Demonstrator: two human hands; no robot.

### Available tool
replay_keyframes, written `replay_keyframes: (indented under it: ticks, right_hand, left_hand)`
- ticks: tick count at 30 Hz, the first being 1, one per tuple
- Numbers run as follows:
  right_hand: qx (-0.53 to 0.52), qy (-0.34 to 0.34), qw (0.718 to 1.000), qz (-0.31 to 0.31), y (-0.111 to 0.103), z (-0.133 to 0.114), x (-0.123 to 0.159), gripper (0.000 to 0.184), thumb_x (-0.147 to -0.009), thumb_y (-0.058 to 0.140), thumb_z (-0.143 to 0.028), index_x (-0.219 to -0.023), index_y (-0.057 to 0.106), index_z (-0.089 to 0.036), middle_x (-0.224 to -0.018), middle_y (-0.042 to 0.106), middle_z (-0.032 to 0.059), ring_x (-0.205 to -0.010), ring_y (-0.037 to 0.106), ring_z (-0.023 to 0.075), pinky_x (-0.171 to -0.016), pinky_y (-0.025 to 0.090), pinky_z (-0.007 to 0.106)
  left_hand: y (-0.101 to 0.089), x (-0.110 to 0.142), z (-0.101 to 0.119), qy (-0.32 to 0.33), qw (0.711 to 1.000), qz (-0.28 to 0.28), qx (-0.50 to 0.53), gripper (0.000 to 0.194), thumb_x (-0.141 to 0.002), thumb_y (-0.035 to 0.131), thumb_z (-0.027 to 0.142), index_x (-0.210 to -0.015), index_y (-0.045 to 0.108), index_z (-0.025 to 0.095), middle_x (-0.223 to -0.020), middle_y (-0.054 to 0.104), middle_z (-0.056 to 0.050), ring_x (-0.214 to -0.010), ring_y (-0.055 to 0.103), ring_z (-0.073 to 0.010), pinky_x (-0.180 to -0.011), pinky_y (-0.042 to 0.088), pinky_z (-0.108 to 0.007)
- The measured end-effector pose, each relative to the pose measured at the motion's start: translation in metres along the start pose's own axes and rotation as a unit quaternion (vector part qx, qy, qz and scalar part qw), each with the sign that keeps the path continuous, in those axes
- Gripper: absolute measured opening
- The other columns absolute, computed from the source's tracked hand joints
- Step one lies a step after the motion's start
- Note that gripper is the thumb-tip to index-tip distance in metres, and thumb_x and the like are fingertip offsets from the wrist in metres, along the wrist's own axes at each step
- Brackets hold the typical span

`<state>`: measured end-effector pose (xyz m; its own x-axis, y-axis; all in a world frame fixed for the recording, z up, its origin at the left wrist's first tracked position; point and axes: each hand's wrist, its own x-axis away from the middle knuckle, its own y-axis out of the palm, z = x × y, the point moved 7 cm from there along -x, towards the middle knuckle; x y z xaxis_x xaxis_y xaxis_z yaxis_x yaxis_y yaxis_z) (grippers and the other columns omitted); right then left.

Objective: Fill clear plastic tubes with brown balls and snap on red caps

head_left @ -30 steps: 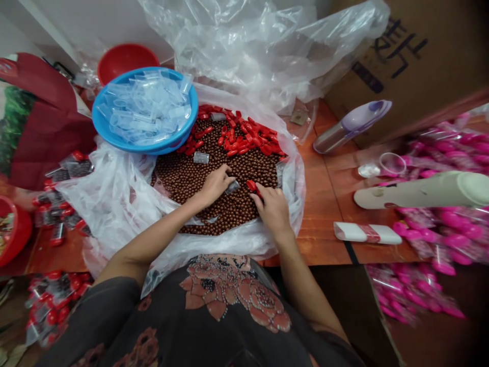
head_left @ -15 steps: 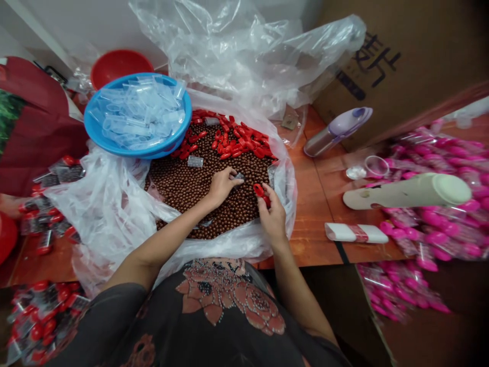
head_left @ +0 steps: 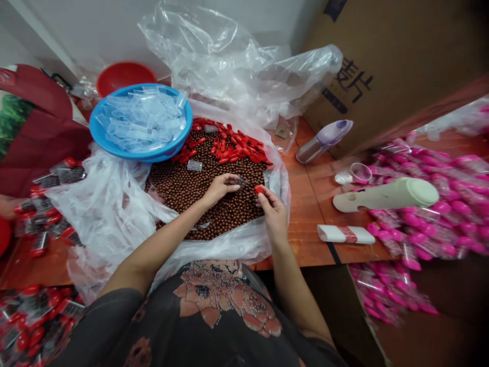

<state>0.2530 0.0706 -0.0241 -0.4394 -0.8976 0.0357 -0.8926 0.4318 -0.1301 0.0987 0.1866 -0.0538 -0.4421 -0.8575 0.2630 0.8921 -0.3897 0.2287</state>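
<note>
My left hand (head_left: 220,189) pinches a small clear plastic tube (head_left: 239,180) above a heap of brown round beads (head_left: 183,196). My right hand (head_left: 272,211) holds a red cap (head_left: 260,189) between its fingertips at the heap's right edge. More red caps (head_left: 227,145) lie in a loose pile across the far side of the beads. A clear plastic piece (head_left: 194,165) rests on the beads. Beneath them, a clear plastic sheet (head_left: 99,204) lines the area and spreads to the left. A blue basin (head_left: 140,122) full of clear plastic tubes overlaps the heap's far left edge.
A red bowl (head_left: 124,79) stands behind the basin. Packets with red caps (head_left: 46,224) lie at left, and pink-capped packets (head_left: 431,219) at right. On the orange table (head_left: 309,219) are a flask (head_left: 323,142) and a cream tube (head_left: 385,194). A cardboard box (head_left: 389,66) stands behind.
My left hand has lifted the clear tube off the beads, and my right hand has raised the red cap between its fingertips. The whole view has drifted slightly left.
</note>
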Motion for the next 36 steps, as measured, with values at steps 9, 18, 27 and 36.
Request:
replay_keyframes:
  ticks: [9, 18, 27, 36]
  right_hand:
    - [0.046, -0.096, 0.994, -0.004, 0.018, -0.042, -0.006, 0.040, -0.091, 0.054, -0.039, -0.128, 0.061, -0.025, -0.131, 0.064, 0.0057, -0.118, 0.060, 0.0211, -0.106, 0.046, 0.047]
    - [0.111, -0.139, 0.977, -0.118, 0.041, -0.060, 0.000, 0.047, -0.096, 0.045, -0.041, -0.142, 0.046, -0.030, -0.112, 0.070, 0.0026, -0.101, 0.066, 0.0195, -0.092, 0.055, 0.042]
    - [0.210, -0.211, 0.949, -0.105, 0.035, -0.065, 0.004, 0.041, -0.099, 0.040, -0.040, -0.137, 0.052, -0.030, -0.128, 0.064, 0.0047, -0.115, 0.061, 0.0215, -0.102, 0.047, 0.045]
    - [0.248, -0.256, 0.925, -0.131, 0.042, -0.065, 0.024, 0.033, -0.097, 0.046, -0.034, -0.127, 0.061, -0.034, -0.115, 0.072, 0.0008, -0.098, 0.065, 0.0204, -0.089, 0.051, 0.043]
  left_hand:
    - [0.010, 0.051, 0.011, -0.081, 0.981, -0.059, 0.168, 0.045, -0.059, 0.085, 0.017, -0.099, 0.066, 0.015, -0.099, 0.070, -0.005, -0.084, 0.067, -0.0147, -0.079, 0.056, -0.034]
    - [0.006, 0.079, 0.017, -0.092, 0.987, -0.087, 0.099, 0.039, -0.064, 0.083, 0.019, -0.101, 0.069, 0.013, -0.094, 0.071, -0.006, -0.076, 0.065, -0.0125, -0.074, 0.056, -0.031]
    - [-0.002, 0.083, 0.017, -0.084, 0.990, -0.081, 0.083, 0.037, -0.065, 0.081, 0.019, -0.099, 0.070, 0.013, -0.093, 0.071, -0.007, -0.075, 0.064, -0.0126, -0.070, 0.055, -0.029]
    - [-0.012, 0.087, 0.027, -0.009, 0.999, -0.039, 0.022, 0.037, -0.067, 0.078, 0.022, -0.102, 0.071, 0.014, -0.092, 0.071, -0.005, -0.078, 0.065, -0.0141, -0.073, 0.055, -0.030]
